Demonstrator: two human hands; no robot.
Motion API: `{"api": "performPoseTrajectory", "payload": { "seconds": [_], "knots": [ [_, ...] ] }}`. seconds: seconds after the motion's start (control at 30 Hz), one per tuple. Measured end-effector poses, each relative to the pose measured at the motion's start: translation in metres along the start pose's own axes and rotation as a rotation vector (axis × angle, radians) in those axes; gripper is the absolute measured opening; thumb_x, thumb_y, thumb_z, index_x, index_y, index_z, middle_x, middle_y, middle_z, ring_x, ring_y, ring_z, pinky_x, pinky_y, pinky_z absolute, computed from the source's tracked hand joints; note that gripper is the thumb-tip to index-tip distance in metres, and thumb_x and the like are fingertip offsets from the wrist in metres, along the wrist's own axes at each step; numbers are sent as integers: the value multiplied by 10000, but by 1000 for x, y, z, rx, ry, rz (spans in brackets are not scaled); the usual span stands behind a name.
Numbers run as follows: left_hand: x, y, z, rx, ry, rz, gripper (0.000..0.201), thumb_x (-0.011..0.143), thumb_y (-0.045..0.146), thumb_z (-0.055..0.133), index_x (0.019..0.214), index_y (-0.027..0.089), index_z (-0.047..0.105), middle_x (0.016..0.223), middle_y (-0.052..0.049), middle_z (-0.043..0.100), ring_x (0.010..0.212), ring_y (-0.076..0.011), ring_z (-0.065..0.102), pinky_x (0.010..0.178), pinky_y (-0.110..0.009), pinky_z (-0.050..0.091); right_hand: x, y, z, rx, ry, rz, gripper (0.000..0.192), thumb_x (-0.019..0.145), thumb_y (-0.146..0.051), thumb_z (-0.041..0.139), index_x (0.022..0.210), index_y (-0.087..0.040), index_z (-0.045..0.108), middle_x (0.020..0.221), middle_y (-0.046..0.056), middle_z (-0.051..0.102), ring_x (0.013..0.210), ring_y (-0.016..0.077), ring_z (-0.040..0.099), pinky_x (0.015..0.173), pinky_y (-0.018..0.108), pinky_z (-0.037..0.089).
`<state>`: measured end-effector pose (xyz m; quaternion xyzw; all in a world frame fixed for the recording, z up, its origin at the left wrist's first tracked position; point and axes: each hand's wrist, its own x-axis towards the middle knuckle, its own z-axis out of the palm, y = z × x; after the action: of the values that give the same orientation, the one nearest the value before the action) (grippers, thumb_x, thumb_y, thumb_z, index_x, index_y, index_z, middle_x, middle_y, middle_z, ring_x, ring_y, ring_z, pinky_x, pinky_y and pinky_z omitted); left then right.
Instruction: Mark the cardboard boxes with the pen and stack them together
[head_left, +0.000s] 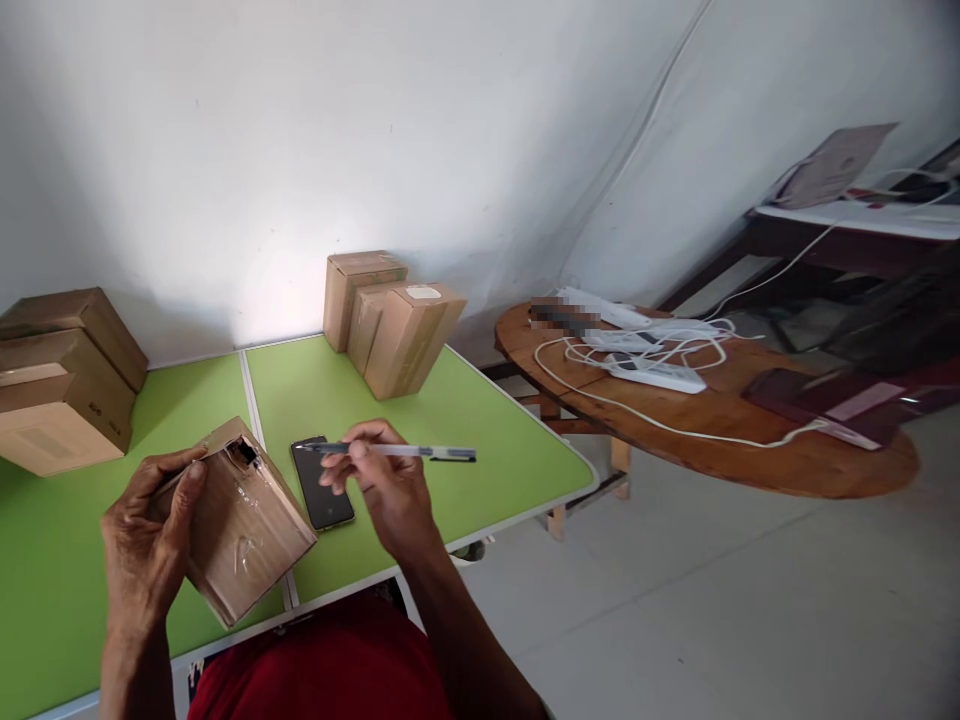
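Note:
My left hand (154, 515) grips a small cardboard box (244, 540) by its upper left side, thumb on the near face and fingers behind. The box is tilted over the green table. One upper corner has a dark torn hole, and shiny tape creases run down the face. Between thumb and fingers of my right hand (386, 485) is a pen (412, 452) with a clear barrel, held nearly level, its tip toward the box but apart from it. Beneath the pen a dark smartphone (322, 490) lies flat on the table, partly covered by my right hand.
Several cardboard boxes stand on the green table (480, 470): one group (67, 400) at the left, another group (412, 345) at the back right. To the right, a round wooden table (675, 450) bears white power strips (652, 372), tangled cables and a dark red folder-like object (825, 405).

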<state>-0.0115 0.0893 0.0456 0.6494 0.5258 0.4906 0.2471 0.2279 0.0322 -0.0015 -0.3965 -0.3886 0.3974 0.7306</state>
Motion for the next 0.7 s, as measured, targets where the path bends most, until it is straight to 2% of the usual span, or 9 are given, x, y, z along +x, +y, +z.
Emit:
{"api": "performPoseTrajectory", "payload": {
  "seconds": [0.1,0.2,0.33,0.43,0.7],
  "knots": [
    [-1,0,3,1,-9,29,427,893,645,787,1026,250,878,1081,-90,869,1025,-277,822,822,-339,677,-7,-5,35,41,-74,-48,504,916,-754,811,994,-271,690,799,30,778,695,222,751,638,357,624],
    [-2,0,3,-5,-19,42,416,899,633,780,1030,251,878,1068,-92,867,1004,-277,826,826,-349,678,-8,1,52,11,-109,-62,486,947,-738,788,1024,-261,732,881,44,778,747,207,743,663,335,624],
    [-3,1,4,-4,-15,74,358,912,591,772,1007,261,875,1070,-88,869,1046,-281,828,933,-388,679,-8,6,53,-58,-103,-116,380,1007,-634,768,1063,-259,778,1011,59,768,853,198,743,730,319,620],
    [-4,1,6,-3,-22,99,351,916,588,767,1005,266,872,1093,-87,872,1058,-286,828,950,-405,678,-8,5,52,-117,-101,-138,312,1033,-567,751,1088,-262,792,1013,56,759,891,205,752,761,320,625],
    [-5,-1,7,17,-19,103,336,930,571,748,1016,270,871,1101,-79,873,1055,-282,827,973,-416,660,-8,0,52,-342,-106,-234,230,1079,-460,700,1088,-259,811,994,61,769,890,213,750,718,305,605]
  ]
}}
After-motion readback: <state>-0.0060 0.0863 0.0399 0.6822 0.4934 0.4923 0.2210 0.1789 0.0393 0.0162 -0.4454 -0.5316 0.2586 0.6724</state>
